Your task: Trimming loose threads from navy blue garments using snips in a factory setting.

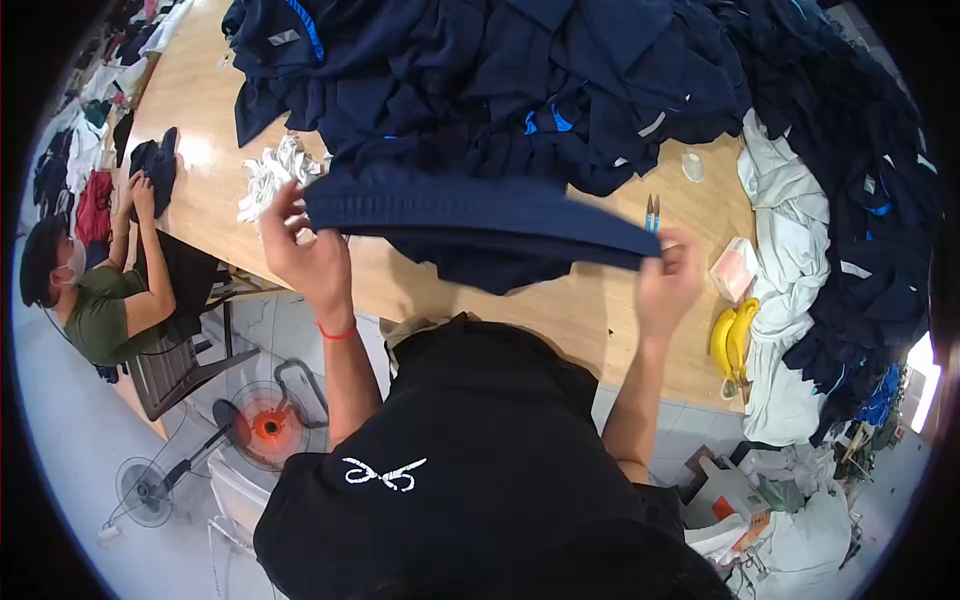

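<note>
Above the near side of the wooden table [390, 285], I hold a navy garment [470, 212] stretched sideways between both hands. Its long edge looks like a gathered band, and the rest hangs in a fold below. My left hand [312, 262] pinches one end of the band between thumb and fingers. At the other end, my right hand [668, 287] is closed on the cloth, slightly blurred. Just beyond the right hand lie small blue-handled thread snips [652, 216]. A heap of white fabric scraps [275, 182] sits beyond my left hand.
A large pile of navy garments [480, 80] covers the table's far side. Bunched white cloth [785, 215] runs down the right edge, beside bananas [737, 335] and a pink-and-white packet [734, 268]. At left, a seated person [110, 310] handles dark cloth; a fan [270, 427] stands below.
</note>
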Motion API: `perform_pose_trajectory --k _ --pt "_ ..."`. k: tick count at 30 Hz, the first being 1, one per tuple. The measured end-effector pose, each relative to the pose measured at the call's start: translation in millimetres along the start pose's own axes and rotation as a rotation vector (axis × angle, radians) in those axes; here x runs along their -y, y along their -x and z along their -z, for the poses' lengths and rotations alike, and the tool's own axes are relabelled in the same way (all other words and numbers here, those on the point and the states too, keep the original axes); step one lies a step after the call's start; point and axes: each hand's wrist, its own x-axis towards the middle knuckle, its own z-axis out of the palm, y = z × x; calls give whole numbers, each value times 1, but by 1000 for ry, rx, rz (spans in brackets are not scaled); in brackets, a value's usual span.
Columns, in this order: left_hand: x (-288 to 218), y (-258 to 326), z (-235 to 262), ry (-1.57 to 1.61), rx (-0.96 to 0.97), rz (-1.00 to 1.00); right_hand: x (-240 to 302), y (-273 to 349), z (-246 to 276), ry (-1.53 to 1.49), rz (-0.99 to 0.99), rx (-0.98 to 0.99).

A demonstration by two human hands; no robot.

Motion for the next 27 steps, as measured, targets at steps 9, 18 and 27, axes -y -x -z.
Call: perform_pose_trajectory --k 9,18,27 --pt "-53 -30 -23 339 -307 -510 85 -39 42 -379 407 -477" --pt "27 65 -47 1087 667 1260 -2 19 -23 -1256 -1199 234" --pt "3 -26 -1 1458 387 1132 3 -41 61 -1422 -908 373"
